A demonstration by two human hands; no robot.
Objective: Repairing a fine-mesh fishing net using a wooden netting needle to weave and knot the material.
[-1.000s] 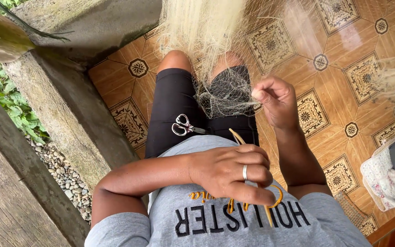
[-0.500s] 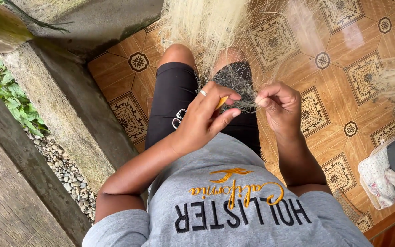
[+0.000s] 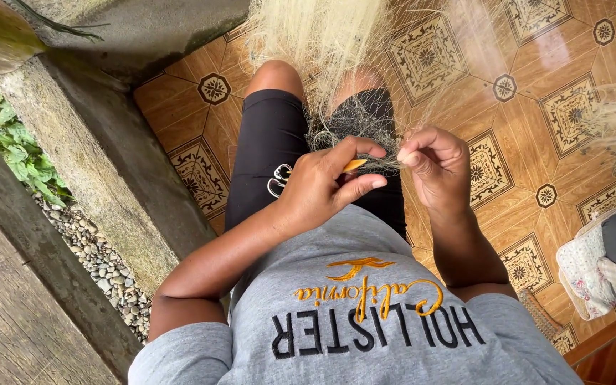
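Covering most of the view, a tiled floor [image 3: 536, 93] of brown squares with dark ornamental medallions carries the seated person, whose legs in black shorts [image 3: 265, 150] point toward its upper edge. Along the floor's left edge a rough concrete ledge [image 3: 101, 164] is set, with gravel [image 3: 101, 264] and green plants [image 3: 8, 142] beyond it.

A pale fishing net [image 3: 322, 36] is hung from above the floor's upper edge and is draped down over the knees, probably so that the mesh is kept taut and within reach of both hands. A darker section of the net [image 3: 365, 117] is gathered on the lap.

A grey shirt [image 3: 365, 321] with yellow and black lettering across the chest is worn; the lettering is seen upside down from the head camera. At the floor's right edge a bundle of patterned cloth [image 3: 607, 271] is placed.

The left hand [image 3: 322, 189] is closed around a yellow netting needle [image 3: 354, 165], pinched between thumb and forefinger with its tip directed at the mesh. The right hand [image 3: 433, 164] is pinched on a fold of the mesh, apparently to hold it steady just beside the needle tip.

Small scissors [image 3: 278, 180] are laid on the left thigh, partly hidden behind the left wrist, presumably kept at hand.
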